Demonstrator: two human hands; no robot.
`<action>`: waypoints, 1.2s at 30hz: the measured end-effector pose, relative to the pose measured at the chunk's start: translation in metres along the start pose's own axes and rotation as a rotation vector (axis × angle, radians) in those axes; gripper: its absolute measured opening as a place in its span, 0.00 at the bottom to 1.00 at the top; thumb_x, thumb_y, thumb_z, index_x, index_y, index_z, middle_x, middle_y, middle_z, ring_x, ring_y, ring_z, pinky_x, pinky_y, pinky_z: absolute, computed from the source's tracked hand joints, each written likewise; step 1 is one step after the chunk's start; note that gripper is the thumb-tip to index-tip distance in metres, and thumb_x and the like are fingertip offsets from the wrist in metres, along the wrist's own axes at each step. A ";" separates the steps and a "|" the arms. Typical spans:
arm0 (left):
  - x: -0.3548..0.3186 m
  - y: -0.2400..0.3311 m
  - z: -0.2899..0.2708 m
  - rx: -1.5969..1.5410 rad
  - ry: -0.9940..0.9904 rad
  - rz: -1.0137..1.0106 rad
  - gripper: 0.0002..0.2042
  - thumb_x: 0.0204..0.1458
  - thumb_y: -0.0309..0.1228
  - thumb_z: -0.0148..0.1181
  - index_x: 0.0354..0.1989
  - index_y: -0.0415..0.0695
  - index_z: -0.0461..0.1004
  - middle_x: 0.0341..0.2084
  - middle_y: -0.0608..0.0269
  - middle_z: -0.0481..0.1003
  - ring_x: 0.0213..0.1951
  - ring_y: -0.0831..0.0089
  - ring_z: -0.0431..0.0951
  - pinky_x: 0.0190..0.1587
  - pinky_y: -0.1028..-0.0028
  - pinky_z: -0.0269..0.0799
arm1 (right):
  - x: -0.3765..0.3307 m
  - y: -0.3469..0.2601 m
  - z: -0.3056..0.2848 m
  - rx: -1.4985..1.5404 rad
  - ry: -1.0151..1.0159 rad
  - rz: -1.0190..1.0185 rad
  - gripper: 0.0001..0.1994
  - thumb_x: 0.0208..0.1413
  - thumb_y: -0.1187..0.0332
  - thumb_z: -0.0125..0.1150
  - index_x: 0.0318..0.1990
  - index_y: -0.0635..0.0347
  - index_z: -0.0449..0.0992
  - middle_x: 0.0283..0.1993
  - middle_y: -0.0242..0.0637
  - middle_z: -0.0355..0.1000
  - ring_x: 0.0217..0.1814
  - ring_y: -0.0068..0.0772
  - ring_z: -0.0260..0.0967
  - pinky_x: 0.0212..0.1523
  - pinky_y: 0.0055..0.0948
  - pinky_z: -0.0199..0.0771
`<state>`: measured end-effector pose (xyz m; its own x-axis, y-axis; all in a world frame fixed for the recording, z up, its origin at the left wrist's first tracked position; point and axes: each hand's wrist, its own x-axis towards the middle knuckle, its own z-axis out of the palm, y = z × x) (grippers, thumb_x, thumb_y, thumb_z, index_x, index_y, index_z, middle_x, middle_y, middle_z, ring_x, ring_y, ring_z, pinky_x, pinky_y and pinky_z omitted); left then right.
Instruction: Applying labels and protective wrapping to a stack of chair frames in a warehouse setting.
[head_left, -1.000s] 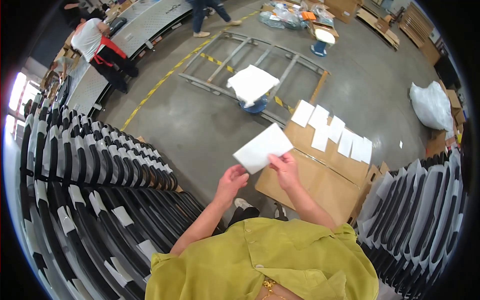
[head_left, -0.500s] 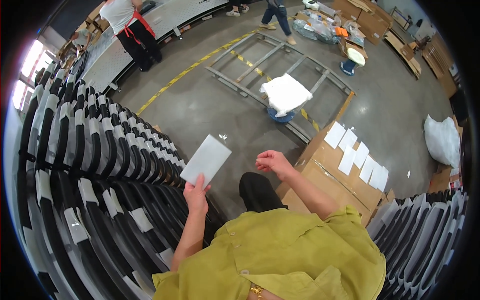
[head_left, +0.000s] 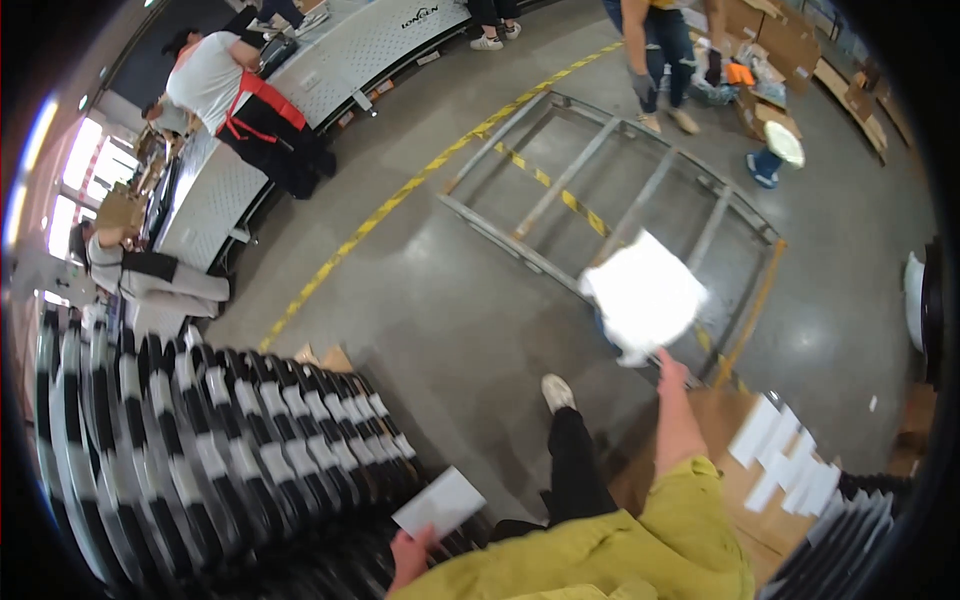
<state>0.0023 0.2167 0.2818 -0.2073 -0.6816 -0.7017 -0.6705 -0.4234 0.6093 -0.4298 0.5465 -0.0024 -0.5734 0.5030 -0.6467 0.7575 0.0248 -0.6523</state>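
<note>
Now left hand (head_left: 408, 553) gripping white card (head_left: 440, 502)

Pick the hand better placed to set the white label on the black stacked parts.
Left, probably. The left hand already holds the white label right beside the black stacked parts; the right hand is raised toward the floor frame, empty.

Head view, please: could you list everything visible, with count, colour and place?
white card: one, white, held at lower centre
black tyres: many, black with white labels, racked at left
metal frame: one, grey, on floor at top centre
white bag: one, white, blurred, by the frame
white sheets: several, white, on brown cardboard at right
other people: about four, along the top
left hand: holds the card
right hand: open, raised, empty
</note>
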 end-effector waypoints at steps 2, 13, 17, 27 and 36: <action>0.013 0.012 0.015 -0.185 0.055 -0.098 0.10 0.42 0.26 0.57 0.34 0.37 0.69 0.27 0.63 0.72 0.29 0.73 0.72 0.27 0.76 0.70 | -0.016 -0.027 0.043 0.141 -0.174 0.054 0.32 0.36 0.59 0.65 0.45 0.75 0.62 0.47 0.47 0.63 0.47 0.37 0.63 0.43 0.30 0.65; 0.129 0.068 0.061 -0.091 -0.044 -0.281 0.10 0.44 0.30 0.57 0.34 0.40 0.71 0.24 0.68 0.73 0.22 0.83 0.69 0.24 0.84 0.65 | -0.042 -0.091 0.146 0.496 -0.570 0.142 0.24 0.45 0.73 0.55 0.52 0.65 0.58 0.51 0.41 0.60 0.52 0.37 0.58 0.53 0.36 0.58; 0.161 0.074 0.039 -0.178 -0.009 -0.289 0.09 0.44 0.31 0.57 0.33 0.40 0.71 0.23 0.68 0.72 0.21 0.83 0.68 0.23 0.84 0.63 | -0.164 -0.087 0.243 0.126 -0.746 0.013 0.28 0.35 0.81 0.60 0.49 0.72 0.60 0.47 0.44 0.63 0.47 0.38 0.62 0.48 0.32 0.62; 0.179 0.009 -0.021 -0.453 0.304 -0.323 0.10 0.47 0.32 0.54 0.35 0.39 0.70 0.24 0.66 0.72 0.25 0.80 0.70 0.29 0.81 0.66 | -0.185 0.058 0.606 -0.140 -1.126 0.372 0.20 0.44 0.77 0.56 0.47 0.68 0.62 0.45 0.43 0.64 0.45 0.39 0.64 0.46 0.39 0.66; 0.156 0.043 0.005 -0.323 0.409 -0.141 0.11 0.47 0.35 0.52 0.31 0.39 0.68 0.23 0.61 0.72 0.25 0.76 0.71 0.29 0.75 0.66 | -0.168 0.039 0.586 -1.349 -0.881 -1.159 0.26 0.27 0.56 0.63 0.29 0.72 0.68 0.25 0.48 0.66 0.27 0.40 0.63 0.33 0.35 0.64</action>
<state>-0.0625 0.0954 0.1965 0.2065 -0.7540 -0.6236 -0.4051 -0.6460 0.6470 -0.4870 -0.0433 -0.1514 -0.5255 -0.7113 -0.4667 -0.5640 0.7020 -0.4348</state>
